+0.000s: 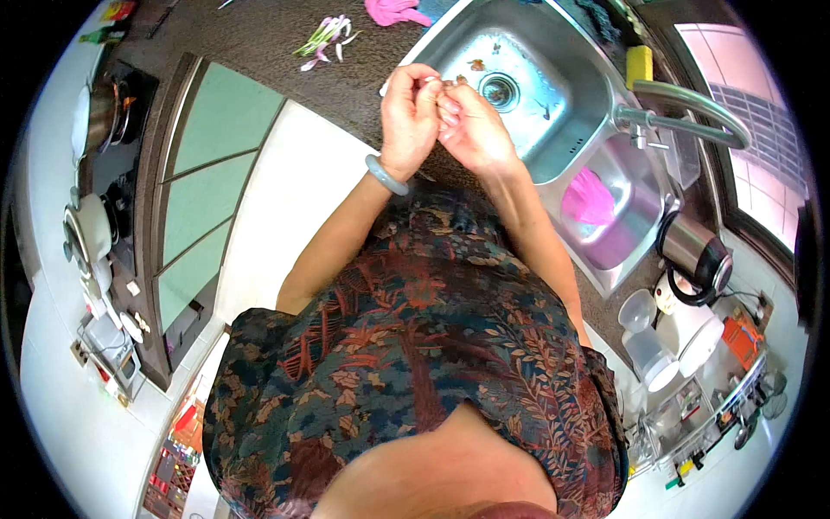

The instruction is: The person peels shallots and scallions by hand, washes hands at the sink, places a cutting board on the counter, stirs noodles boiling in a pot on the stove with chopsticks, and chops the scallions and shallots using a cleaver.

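Both hands meet at the near left edge of the steel sink (562,95). My left hand (408,117), with a pale grey bangle (386,176) at its wrist, is closed, its thumb and fingertips pinched together. My right hand (474,130) is also closed, with curled fingers touching the left fingertips. Something small and brownish shows between the fingertips, too small to name. Brown scraps (477,65) lie in the basin by the drain (499,91). On the dark counter left of the sink rests a small bunch of white-and-purple stalks (327,39).
Pink plastic (395,10) lies behind the stalks, and a pink bag (589,197) sits in the smaller basin. A curved faucet (692,112) reaches out at the right, near a yellow sponge (639,65). A kettle (694,255) stands beyond. Pots (91,225) are at far left.
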`<move>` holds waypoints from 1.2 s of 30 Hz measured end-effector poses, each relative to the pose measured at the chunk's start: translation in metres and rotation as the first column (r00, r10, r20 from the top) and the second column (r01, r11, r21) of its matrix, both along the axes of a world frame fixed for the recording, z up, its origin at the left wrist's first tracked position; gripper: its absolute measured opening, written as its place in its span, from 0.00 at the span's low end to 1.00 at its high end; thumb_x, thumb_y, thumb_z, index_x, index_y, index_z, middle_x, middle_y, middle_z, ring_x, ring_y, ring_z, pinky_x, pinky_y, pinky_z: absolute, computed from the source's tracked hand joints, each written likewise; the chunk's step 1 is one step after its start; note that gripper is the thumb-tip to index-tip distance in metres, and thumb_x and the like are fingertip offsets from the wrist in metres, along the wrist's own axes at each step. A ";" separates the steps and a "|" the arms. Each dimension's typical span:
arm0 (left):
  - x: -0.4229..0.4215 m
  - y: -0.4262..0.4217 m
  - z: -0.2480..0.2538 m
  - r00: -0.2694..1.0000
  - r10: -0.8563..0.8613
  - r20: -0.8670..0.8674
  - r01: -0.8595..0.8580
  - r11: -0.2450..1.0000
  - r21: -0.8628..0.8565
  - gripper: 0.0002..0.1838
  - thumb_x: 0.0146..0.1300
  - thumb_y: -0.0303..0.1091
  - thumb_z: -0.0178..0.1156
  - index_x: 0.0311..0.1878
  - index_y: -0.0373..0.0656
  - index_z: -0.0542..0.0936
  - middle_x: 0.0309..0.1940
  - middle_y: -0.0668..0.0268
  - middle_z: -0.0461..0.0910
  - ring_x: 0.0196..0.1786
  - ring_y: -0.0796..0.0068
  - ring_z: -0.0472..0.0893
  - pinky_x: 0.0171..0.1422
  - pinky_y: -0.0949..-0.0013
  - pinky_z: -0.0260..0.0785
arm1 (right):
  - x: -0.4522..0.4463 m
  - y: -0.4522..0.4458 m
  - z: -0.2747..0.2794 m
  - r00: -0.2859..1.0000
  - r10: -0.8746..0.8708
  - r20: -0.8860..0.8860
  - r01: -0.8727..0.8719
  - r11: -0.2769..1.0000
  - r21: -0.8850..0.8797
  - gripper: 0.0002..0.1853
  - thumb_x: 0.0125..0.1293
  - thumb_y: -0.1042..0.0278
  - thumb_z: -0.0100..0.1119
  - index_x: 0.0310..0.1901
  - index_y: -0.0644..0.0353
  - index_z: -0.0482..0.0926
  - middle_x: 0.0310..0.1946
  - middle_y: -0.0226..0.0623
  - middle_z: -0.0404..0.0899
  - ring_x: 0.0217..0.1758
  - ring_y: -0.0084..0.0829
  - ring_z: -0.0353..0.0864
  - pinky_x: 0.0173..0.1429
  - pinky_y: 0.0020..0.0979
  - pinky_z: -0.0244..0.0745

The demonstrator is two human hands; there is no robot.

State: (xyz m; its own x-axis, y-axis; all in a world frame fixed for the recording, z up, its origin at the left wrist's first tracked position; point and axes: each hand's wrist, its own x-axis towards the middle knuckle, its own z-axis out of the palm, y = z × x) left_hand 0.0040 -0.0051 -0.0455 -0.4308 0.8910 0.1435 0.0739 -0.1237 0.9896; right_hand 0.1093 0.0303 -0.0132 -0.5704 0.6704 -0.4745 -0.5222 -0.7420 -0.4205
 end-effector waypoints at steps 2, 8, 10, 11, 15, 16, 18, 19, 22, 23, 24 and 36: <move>0.005 0.001 0.008 0.982 0.033 0.188 -0.029 0.999 -0.024 0.03 0.69 0.21 0.56 0.44 0.38 0.76 0.33 0.68 0.75 0.33 0.83 0.72 0.36 0.76 0.70 | 0.001 0.003 -0.007 0.997 0.029 -0.071 -0.034 0.996 -0.079 0.08 0.71 0.73 0.48 0.31 0.57 0.69 0.22 0.23 0.65 0.25 0.18 0.62 0.31 0.23 0.60; -0.009 -0.001 0.012 0.955 -0.102 0.280 0.128 0.989 -0.076 0.05 0.73 0.26 0.54 0.48 0.37 0.75 0.36 0.70 0.77 0.40 0.84 0.76 0.45 0.77 0.71 | 0.006 -0.001 0.005 0.962 0.045 0.270 -0.110 0.966 0.233 0.09 0.74 0.65 0.51 0.39 0.63 0.73 0.27 0.28 0.68 0.26 0.19 0.65 0.32 0.24 0.63; -0.020 0.000 0.017 0.966 -0.171 0.196 0.200 0.969 -0.143 0.06 0.73 0.27 0.55 0.48 0.37 0.76 0.37 0.71 0.78 0.41 0.83 0.76 0.46 0.77 0.71 | 0.016 0.003 -0.008 0.836 0.022 0.548 -0.331 0.817 0.473 0.10 0.74 0.64 0.51 0.40 0.64 0.72 0.27 0.33 0.70 0.28 0.25 0.68 0.34 0.29 0.66; -0.025 -0.001 0.018 0.962 -0.246 0.118 0.267 0.937 -0.223 0.06 0.73 0.28 0.56 0.48 0.37 0.76 0.38 0.71 0.78 0.42 0.83 0.76 0.48 0.76 0.71 | 0.020 0.003 -0.016 0.648 -0.104 0.755 -0.574 0.585 0.573 0.12 0.74 0.63 0.51 0.41 0.65 0.72 0.28 0.38 0.73 0.29 0.30 0.72 0.35 0.33 0.68; -0.034 0.003 0.012 0.910 -0.392 0.135 0.413 0.886 -0.213 0.06 0.71 0.28 0.58 0.47 0.37 0.77 0.39 0.69 0.80 0.42 0.82 0.77 0.48 0.76 0.71 | 0.018 0.000 0.002 0.512 -0.297 0.806 -0.682 0.429 0.592 0.12 0.71 0.64 0.53 0.42 0.67 0.72 0.32 0.54 0.76 0.36 0.45 0.77 0.44 0.42 0.72; -0.032 0.002 0.014 0.910 -0.392 0.135 0.413 0.886 -0.212 0.06 0.71 0.28 0.58 0.47 0.37 0.77 0.39 0.69 0.80 0.42 0.82 0.77 0.48 0.76 0.71 | 0.017 0.000 0.002 0.512 -0.298 0.806 -0.682 0.429 0.592 0.12 0.71 0.64 0.53 0.42 0.67 0.72 0.32 0.54 0.76 0.36 0.45 0.77 0.44 0.42 0.72; -0.025 0.001 0.022 0.950 -0.306 -0.067 0.281 0.926 -0.251 0.05 0.70 0.26 0.58 0.45 0.37 0.77 0.37 0.65 0.81 0.40 0.78 0.78 0.46 0.72 0.72 | 0.013 0.002 0.000 0.427 -0.356 0.831 -0.697 0.457 0.553 0.12 0.69 0.66 0.53 0.43 0.68 0.71 0.33 0.54 0.77 0.37 0.45 0.78 0.44 0.43 0.72; -0.023 0.001 0.024 0.948 -0.310 -0.069 0.284 0.925 -0.252 0.05 0.70 0.26 0.58 0.45 0.37 0.77 0.37 0.65 0.81 0.40 0.78 0.78 0.46 0.72 0.72 | 0.010 0.003 -0.006 0.428 -0.357 0.830 -0.693 0.460 0.555 0.12 0.69 0.66 0.53 0.43 0.68 0.71 0.33 0.54 0.77 0.37 0.45 0.78 0.44 0.43 0.72; -0.017 0.002 0.024 0.942 -0.164 -0.293 0.140 0.985 -0.102 0.04 0.68 0.24 0.56 0.44 0.37 0.76 0.35 0.58 0.80 0.37 0.67 0.81 0.43 0.66 0.73 | 0.001 0.008 -0.004 0.614 -0.183 0.768 -0.456 0.712 0.534 0.09 0.70 0.66 0.52 0.39 0.65 0.73 0.30 0.43 0.77 0.33 0.35 0.76 0.40 0.37 0.72; -0.017 0.003 0.024 0.942 -0.166 -0.293 0.142 0.985 -0.102 0.04 0.68 0.24 0.56 0.44 0.37 0.76 0.35 0.58 0.80 0.37 0.67 0.81 0.43 0.66 0.73 | -0.001 0.007 0.003 0.804 -0.025 0.595 -0.247 0.895 0.371 0.08 0.70 0.67 0.51 0.35 0.62 0.72 0.27 0.35 0.74 0.30 0.28 0.73 0.37 0.32 0.70; -0.018 0.002 0.025 0.940 -0.143 -0.311 0.123 0.989 -0.082 0.03 0.68 0.24 0.56 0.44 0.37 0.76 0.35 0.57 0.80 0.37 0.66 0.81 0.43 0.65 0.73 | -0.002 0.006 0.011 0.941 0.047 0.336 -0.087 0.990 0.106 0.09 0.71 0.67 0.49 0.32 0.59 0.72 0.24 0.27 0.70 0.27 0.21 0.69 0.35 0.27 0.67; -0.029 -0.007 0.028 0.955 -0.212 -0.210 0.219 0.976 0.012 0.02 0.70 0.22 0.54 0.43 0.39 0.74 0.37 0.63 0.77 0.39 0.70 0.77 0.45 0.68 0.72 | 0.006 0.010 0.001 0.929 0.109 -0.354 -0.231 0.917 -0.324 0.13 0.71 0.71 0.49 0.25 0.55 0.65 0.19 0.22 0.57 0.22 0.18 0.55 0.29 0.24 0.56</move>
State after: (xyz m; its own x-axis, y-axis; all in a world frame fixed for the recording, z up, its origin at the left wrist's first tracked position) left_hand -0.0255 -0.0120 -0.0177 -0.1872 0.9523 0.2411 0.2434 -0.1928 0.9506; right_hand 0.1156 0.0402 -0.0122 -0.8221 0.3713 -0.4317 -0.4352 -0.8986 0.0560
